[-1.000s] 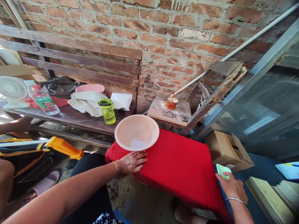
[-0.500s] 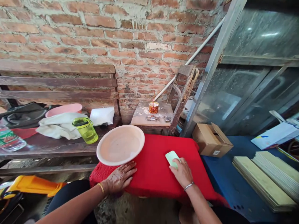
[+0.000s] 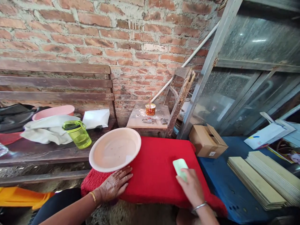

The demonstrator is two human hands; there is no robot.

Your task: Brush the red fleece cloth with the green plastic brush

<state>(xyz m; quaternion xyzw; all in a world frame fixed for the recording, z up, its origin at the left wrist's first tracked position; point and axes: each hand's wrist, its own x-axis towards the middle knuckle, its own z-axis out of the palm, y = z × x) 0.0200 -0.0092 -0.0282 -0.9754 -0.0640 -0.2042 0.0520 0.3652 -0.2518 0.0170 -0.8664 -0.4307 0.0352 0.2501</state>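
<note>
In the head view my right hand (image 3: 191,186) grips a pale green bar of soap (image 3: 180,166), its fingers round the near end and slightly blurred. The bar is against the red cloth (image 3: 156,175), which covers a low table or bench in front of me. My left hand (image 3: 114,182) lies flat on the cloth's near left part, fingers stretched out and holding nothing. Just beyond those fingers stands a wide pale pink basin (image 3: 114,150) with some water in it, resting partly on the cloth.
A wooden bench (image 3: 53,157) at left carries a green water bottle (image 3: 78,134), white cloth and a pink bowl. Behind, a chair (image 3: 133,120) holds a small tin with sticks and padlocks. At right are a cardboard box (image 3: 203,143) and stacked pale boards (image 3: 255,184) on a blue surface.
My right hand has slid the bar of soap over the red cloth to the right and slightly nearer me. The left hand stays flat beside the basin. The view has shifted a little.
</note>
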